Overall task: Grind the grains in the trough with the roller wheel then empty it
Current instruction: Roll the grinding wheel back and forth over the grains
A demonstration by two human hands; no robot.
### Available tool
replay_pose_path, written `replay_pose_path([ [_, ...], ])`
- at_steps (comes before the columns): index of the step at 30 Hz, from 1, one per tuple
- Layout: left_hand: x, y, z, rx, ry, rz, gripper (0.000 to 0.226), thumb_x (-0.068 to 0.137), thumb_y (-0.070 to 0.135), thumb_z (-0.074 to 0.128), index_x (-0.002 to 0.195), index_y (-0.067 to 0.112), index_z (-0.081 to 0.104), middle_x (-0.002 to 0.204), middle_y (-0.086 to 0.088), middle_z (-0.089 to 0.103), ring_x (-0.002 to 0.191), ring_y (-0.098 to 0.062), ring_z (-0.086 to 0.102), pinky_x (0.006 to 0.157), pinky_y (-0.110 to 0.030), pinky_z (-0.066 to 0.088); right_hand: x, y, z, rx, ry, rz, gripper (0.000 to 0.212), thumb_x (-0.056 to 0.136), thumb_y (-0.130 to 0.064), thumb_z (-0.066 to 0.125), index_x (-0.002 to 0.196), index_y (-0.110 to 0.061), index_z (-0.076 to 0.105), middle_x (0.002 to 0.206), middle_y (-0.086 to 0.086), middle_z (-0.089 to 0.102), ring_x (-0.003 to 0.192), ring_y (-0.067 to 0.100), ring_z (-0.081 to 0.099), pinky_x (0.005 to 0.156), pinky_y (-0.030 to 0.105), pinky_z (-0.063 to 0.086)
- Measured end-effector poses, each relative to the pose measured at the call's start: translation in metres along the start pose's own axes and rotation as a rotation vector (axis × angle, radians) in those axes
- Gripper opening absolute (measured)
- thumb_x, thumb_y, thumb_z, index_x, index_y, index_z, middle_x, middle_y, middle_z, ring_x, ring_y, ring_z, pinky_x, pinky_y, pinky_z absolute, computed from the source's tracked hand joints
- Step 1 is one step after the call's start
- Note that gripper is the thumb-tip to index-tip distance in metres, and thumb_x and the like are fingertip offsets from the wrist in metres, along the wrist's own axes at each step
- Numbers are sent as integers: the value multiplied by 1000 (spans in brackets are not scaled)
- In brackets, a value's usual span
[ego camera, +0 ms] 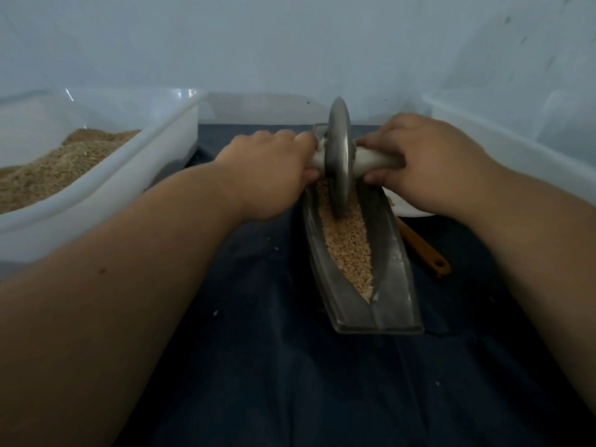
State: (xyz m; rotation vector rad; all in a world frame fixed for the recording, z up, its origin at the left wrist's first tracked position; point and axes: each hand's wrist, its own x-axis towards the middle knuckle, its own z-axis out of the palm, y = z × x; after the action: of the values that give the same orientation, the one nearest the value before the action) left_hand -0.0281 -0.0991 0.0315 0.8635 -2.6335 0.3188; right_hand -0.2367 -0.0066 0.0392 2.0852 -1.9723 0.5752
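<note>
Running 12-to-6 o'clock on the desk (258, 366): trough (383, 240), holding grains (346, 246). Roller wheel (338, 162) upright near its 12 o'clock end, axle crosswise. Left hand (274, 169) grips the 9 o'clock handle (317, 158), right hand (416, 166) the 3 o'clock; equally near. Tub (96, 201) at 9 o'clock, seemingly ground meal.

left hand (274, 172) bare | right hand (422, 162) bare | left forearm (135, 246): small mole (103, 271)

A single wide-angle camera on the person's head is looking forward and down from close above the desk (258, 366), facing the pale wall (290, 43).
</note>
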Motion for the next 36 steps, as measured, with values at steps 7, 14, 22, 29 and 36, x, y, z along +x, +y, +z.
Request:
replay_pose_path([
  [7, -25, 18, -55, -101, -383, 87, 30, 82, 58, 33, 75, 30, 33, 74, 10, 43, 64, -4, 43, 53, -17, 28, -24, -4, -50, 147, -356, -118, 54, 68, -81, 55, 114, -53, 62, 100, -24, 61, 91, -6, 55, 72, 22, 38],
  [14, -22, 16, -52, -126, -384, 79, 31, 80, 58, 32, 76, 28, 37, 74, 8, 46, 65, -4, 43, 56, -14, 31, -24, -4, -46, 162, -353, -119, 60, 61, -77, 47, 113, -50, 63, 97, -25, 60, 91, -7, 54, 70, 19, 36],
  [22, 13, 0, 5, 104, 38, -43, 33, 98, 41, 40, 118, 16, 46, 115, -11, 54, 106, -35, 51, 82, -45, 38, 4, 4, 4, -25, 28, -10, 43, 90, -35, 64, 132, -27, 59, 115, 7, 60, 111, 29, 53, 91, 40, 42],
  [29, 5, -2, -1, 55, -39, 16, 27, 98, 45, 40, 107, 20, 41, 114, -9, 53, 100, -34, 53, 79, -43, 38, 2, -2, 0, -14, -3, -16, 47, 85, -39, 68, 130, -31, 59, 114, 0, 59, 108, 23, 53, 90, 42, 44],
  [36, -27, 16, -57, -112, -394, 150, 30, 76, 61, 31, 75, 31, 33, 76, 10, 44, 69, -1, 46, 56, -15, 28, -30, -9, -58, 118, -386, -133, 44, 65, -84, 54, 106, -69, 53, 100, -35, 60, 92, -13, 55, 68, 16, 36],
])
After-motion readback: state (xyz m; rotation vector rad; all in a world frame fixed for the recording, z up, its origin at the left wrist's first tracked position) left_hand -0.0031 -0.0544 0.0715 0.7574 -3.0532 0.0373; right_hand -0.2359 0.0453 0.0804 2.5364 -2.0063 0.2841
